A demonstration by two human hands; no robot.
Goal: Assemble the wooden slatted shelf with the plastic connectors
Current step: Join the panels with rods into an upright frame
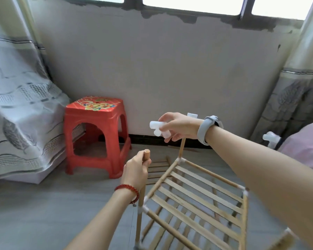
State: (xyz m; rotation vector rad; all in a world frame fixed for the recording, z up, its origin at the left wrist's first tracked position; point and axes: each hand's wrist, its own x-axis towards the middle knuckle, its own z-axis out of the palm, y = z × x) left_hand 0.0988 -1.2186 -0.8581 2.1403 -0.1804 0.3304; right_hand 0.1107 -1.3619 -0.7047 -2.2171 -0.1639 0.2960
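Observation:
The wooden slatted shelf (193, 197) stands on the floor at lower right, its rods joined by white plastic corner connectors. My left hand (135, 170) grips the near-left upright dowel (146, 154) just below its bare top end. My right hand (177, 126) holds a white plastic connector (156, 128) in its fingers, right above the far-left upright rod (182, 147). Another white connector (270, 138) sits atop a post at the far right. A second slatted panel (158, 168) lies on the floor behind the shelf.
A red plastic stool (96, 134) stands to the left against the grey wall. A grey patterned curtain (20, 109) drapes down at far left, another at the far right. Pink fabric (304, 148) shows at the right edge. Grey floor lies in front.

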